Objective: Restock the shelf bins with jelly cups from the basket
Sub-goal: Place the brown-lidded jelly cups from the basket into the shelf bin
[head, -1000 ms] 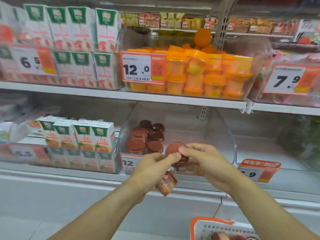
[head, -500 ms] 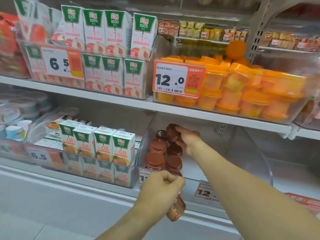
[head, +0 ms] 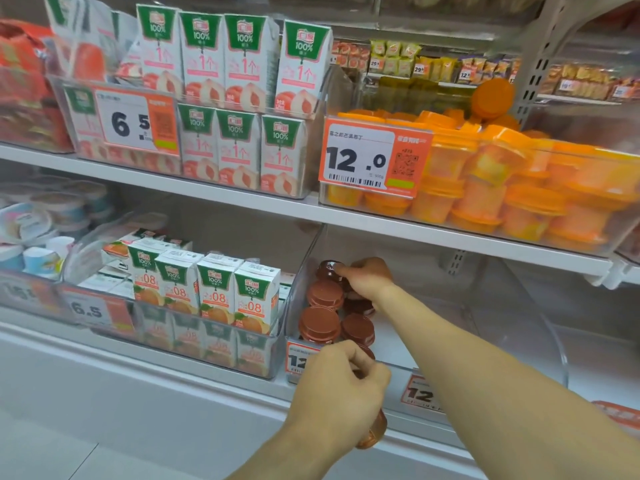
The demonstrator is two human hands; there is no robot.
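While right hand [head: 367,282] fingertips pinch a brown jelly cup [head: 329,270] at the bin's [head: 304,271] back-left corner, left hand [head: 341,386] grips another cup [head: 374,431]; tag [head: 372,157] reads 12.0.

Two hands: left hand [head: 341,386], right hand [head: 369,279]. Seven brown-lidded jelly cups [head: 319,323] visible: five standing in the clear bin [head: 540,341], one under the right fingertips, one in the left hand. Four orange juice cartons [head: 214,289] front the near-left bin.
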